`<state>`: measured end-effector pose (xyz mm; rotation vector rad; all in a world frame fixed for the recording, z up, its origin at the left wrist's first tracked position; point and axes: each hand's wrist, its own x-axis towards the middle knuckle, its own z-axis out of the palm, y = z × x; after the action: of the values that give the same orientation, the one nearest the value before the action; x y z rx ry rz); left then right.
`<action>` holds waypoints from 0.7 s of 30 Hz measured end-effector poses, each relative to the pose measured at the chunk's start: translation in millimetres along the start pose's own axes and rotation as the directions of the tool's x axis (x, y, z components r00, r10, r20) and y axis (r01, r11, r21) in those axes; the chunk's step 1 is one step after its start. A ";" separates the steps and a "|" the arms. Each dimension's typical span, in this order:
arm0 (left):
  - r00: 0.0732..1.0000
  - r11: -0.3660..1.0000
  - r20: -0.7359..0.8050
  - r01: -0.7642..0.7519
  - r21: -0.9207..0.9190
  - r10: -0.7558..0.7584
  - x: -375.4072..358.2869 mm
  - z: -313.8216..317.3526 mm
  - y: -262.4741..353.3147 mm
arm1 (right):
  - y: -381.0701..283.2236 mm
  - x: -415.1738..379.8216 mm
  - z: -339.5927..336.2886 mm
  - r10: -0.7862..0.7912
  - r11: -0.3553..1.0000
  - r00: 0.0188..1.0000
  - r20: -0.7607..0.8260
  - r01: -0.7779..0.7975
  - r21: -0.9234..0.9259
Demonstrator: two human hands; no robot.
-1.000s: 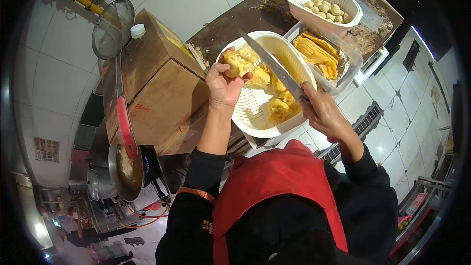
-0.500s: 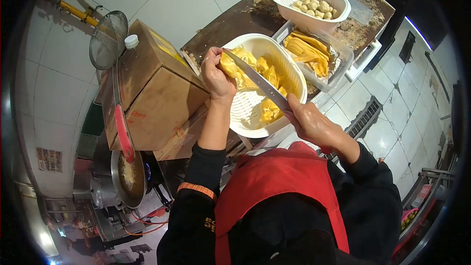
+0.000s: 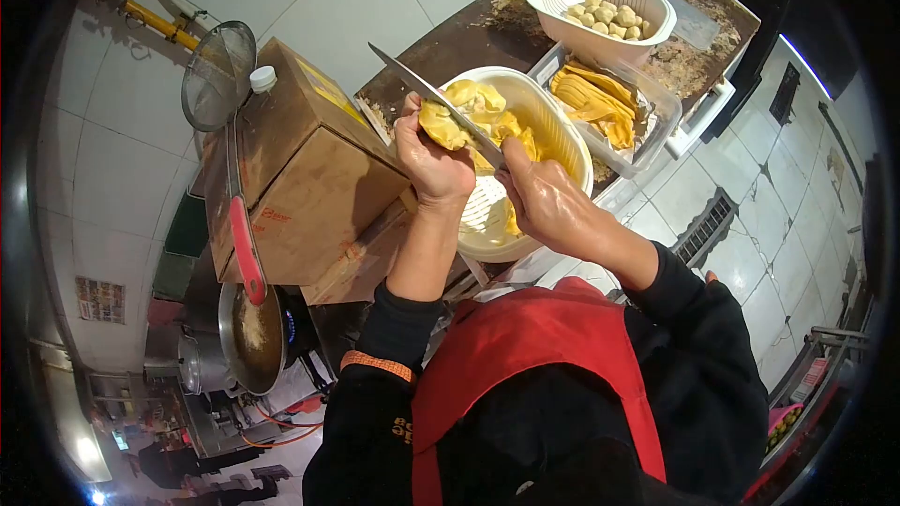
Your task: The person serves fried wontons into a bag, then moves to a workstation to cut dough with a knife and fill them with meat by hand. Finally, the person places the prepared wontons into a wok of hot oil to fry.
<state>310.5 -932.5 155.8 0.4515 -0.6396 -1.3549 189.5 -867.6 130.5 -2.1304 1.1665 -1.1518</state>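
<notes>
My left hand (image 3: 434,169) is closed around a soft yellow dumpling-like piece (image 3: 439,124), palm up, over the left side of a white slotted basket (image 3: 583,145). In my right hand (image 3: 553,199) is a long kitchen knife (image 3: 412,81), gripped near the handle. Its blade slants across the yellow piece, with the tip sticking out beyond my left fingers; the handle is mostly hidden in my fist. More yellow folded pieces (image 3: 480,96) lie inside the basket, partly covered by my hands and the blade.
Behind the basket, a clear plastic box (image 3: 652,152) holds stacked yellow sheets (image 3: 591,98). Farther back, a white basket (image 3: 662,26) contains several pale balls (image 3: 605,16). A cardboard box (image 3: 323,192) stands left, with a red-handled strainer (image 3: 246,253) against it and a pan (image 3: 253,347) below.
My right hand has moved left, nearer my left hand. The blade has slid up and left, so its tip now extends past the yellow piece. My left hand has turned slightly.
</notes>
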 end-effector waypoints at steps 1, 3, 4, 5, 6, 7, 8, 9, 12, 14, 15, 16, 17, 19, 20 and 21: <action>1.000 1.000 -0.002 -0.001 0.000 0.001 1.6 -5.1 -1.1 | 0.9 1.7 1.6 -0.001 1.000 1.000 0.002 0.001 0.001; 0.990 0.995 0.122 -0.082 0.056 0.074 5.5 -15.1 -2.4 | 3.3 4.7 4.2 -0.083 0.996 0.992 -0.091 0.081 -0.028; 0.990 0.995 0.122 -0.081 0.056 0.073 6.7 -16.7 1.0 | 3.9 6.7 1.2 -0.082 0.996 0.992 -0.091 0.080 -0.028; 0.978 0.989 0.211 -0.028 0.147 -0.004 8.4 -18.3 7.0 | 4.4 8.0 -5.4 -0.092 0.995 0.994 -0.064 0.090 -0.030; 0.952 0.970 0.292 0.016 0.241 -0.088 9.7 -17.0 14.8 | 4.6 8.2 -11.3 -0.102 0.994 0.994 -0.037 0.101 -0.032; 0.952 0.970 0.294 0.016 0.241 -0.089 10.1 -15.1 22.8 | 5.1 7.3 -16.2 -0.102 0.994 0.994 -0.039 0.100 -0.033; 0.894 0.945 0.365 0.158 0.287 -0.260 10.2 -13.1 31.6 | 6.2 6.1 -21.1 -0.118 0.991 0.993 -0.015 0.117 -0.069; 0.803 0.895 0.422 0.290 0.341 -0.421 11.1 -13.5 38.8 | 7.7 4.1 -24.3 -0.132 0.986 0.991 0.013 0.132 -0.104; 0.624 0.703 0.387 0.400 0.588 -0.679 21.3 -34.9 47.6 | 10.3 -3.5 -26.7 -0.109 0.989 0.992 0.070 0.115 -0.096; 0.638 0.616 0.292 0.370 0.695 -0.713 18.5 -30.2 47.5 | 7.9 -7.6 -31.6 -0.101 0.990 0.988 0.119 0.112 -0.091; 0.674 0.663 0.329 0.321 0.676 -0.662 14.9 -26.6 43.8 | 3.9 -8.9 -36.2 -0.083 0.991 0.988 0.130 0.096 -0.098; 0.706 0.707 0.365 0.269 0.653 -0.606 13.1 -24.4 40.6 | 1.3 -10.3 -39.4 -0.065 0.991 0.988 0.142 0.081 -0.105; 0.706 0.707 0.365 0.270 0.654 -0.607 14.1 -24.8 38.2 | 0.7 -12.4 -40.6 -0.065 0.991 0.988 0.141 0.080 -0.105; 0.756 0.715 0.460 0.016 0.698 -0.466 17.6 -27.6 32.5 | 0.1 -17.4 -42.7 -0.032 0.998 0.993 0.118 0.039 -0.059; 0.804 0.653 0.478 -0.154 0.742 -0.354 15.9 -29.2 31.0 | 0.9 -20.8 -41.5 -0.031 0.997 0.992 0.118 0.039 -0.061; 0.804 0.654 0.479 -0.154 0.741 -0.353 18.3 -31.1 28.4 | 2.9 -24.4 -38.5 -0.035 0.998 0.999 0.035 0.037 -0.058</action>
<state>353.9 -947.5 153.6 0.7467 -1.7828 -1.2844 148.8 -848.4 138.6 -2.2147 1.1640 -1.1053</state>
